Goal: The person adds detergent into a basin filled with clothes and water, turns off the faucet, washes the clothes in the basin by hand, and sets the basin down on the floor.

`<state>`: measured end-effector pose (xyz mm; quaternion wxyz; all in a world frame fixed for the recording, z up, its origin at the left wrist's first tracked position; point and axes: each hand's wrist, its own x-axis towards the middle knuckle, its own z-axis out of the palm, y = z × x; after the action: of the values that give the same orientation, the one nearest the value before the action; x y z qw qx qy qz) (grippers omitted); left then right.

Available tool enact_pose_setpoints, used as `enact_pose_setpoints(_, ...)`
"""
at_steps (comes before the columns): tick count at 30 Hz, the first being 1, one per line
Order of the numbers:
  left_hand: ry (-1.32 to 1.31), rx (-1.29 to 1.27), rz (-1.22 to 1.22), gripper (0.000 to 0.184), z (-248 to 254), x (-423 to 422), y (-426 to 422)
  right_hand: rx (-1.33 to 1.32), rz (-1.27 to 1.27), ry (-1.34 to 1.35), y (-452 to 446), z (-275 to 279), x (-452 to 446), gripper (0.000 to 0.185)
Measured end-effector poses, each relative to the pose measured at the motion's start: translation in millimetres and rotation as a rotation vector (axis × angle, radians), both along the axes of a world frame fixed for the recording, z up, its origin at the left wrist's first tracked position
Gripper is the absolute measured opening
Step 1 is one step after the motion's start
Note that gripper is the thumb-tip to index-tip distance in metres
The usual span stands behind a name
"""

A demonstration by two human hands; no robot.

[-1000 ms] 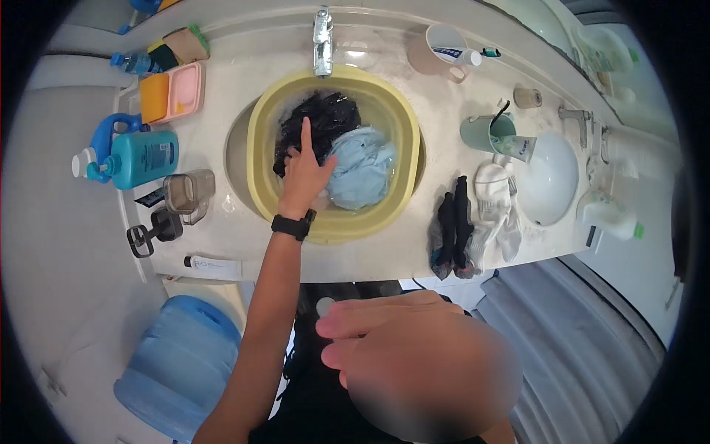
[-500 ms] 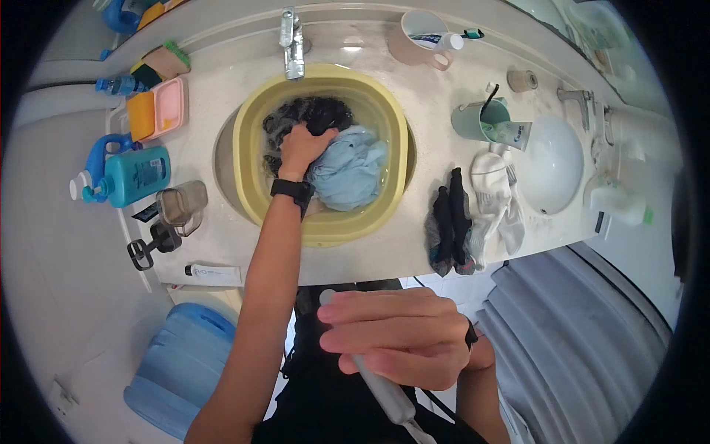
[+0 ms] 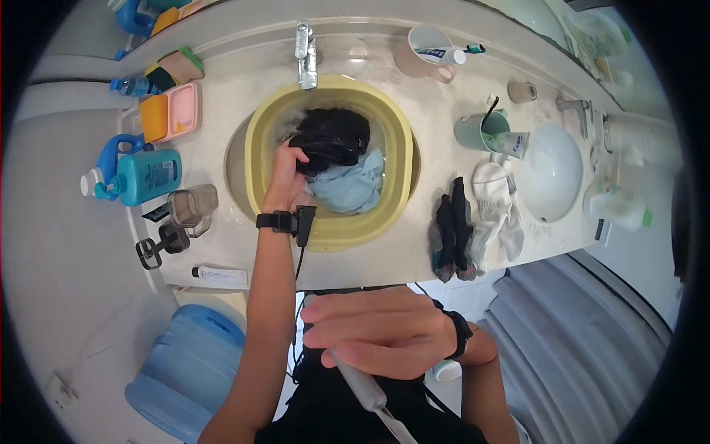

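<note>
In the yellow basin [image 3: 254, 152], black wet cloth [image 3: 333, 137] lies in water beside a light blue cloth [image 3: 347, 185]. My left hand [image 3: 285, 172] is at the basin's left side, its thumb closed on the edge of the black cloth; the other fingers are mostly hidden. A dark wristband [image 3: 277, 220] with a cabled block is on that wrist. Close to the camera, my right hand [image 3: 384, 333] is closed around a grey rod-like handle [image 3: 360, 385], which sticks out past the fingertips and narrows to a shiny lower part.
A faucet [image 3: 306, 63] stands behind the basin. Left are a teal pump bottle [image 3: 151, 177], a clear container [image 3: 194, 207] and a white tube [image 3: 222, 277]. Right are dark socks [image 3: 452, 233], white socks [image 3: 494, 211], a green cup [image 3: 477, 132], a pink mug [image 3: 421, 63] and a white sink [image 3: 549, 174].
My left hand has moved from the middle of the basin to its left side. The black cloth is now bunched and shifted right. My right hand and the rod have moved slightly left.
</note>
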<state>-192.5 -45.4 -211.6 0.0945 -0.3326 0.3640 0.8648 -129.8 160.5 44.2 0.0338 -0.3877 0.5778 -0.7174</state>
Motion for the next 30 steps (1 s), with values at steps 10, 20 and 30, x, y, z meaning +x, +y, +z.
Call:
enact_pose_setpoints(10,-0.105,-1.545,-0.346,0.069,2.8,4.5,25.7,0.044,-0.052,0.013,2.9,-7.5,-2.3,0.024)
enact_pose_setpoints(20,-0.343,-1.215,-0.682,0.124,-24.1,-28.5,53.3,0.049,-0.108,-0.049,12.9,-16.9,0.7,0.024)
enact_pose_setpoints(30,-0.195,-0.951,-0.498,0.048,-13.5,-27.3,15.3,0.023,-0.11,-0.038,13.6,-15.8,-1.5,0.024)
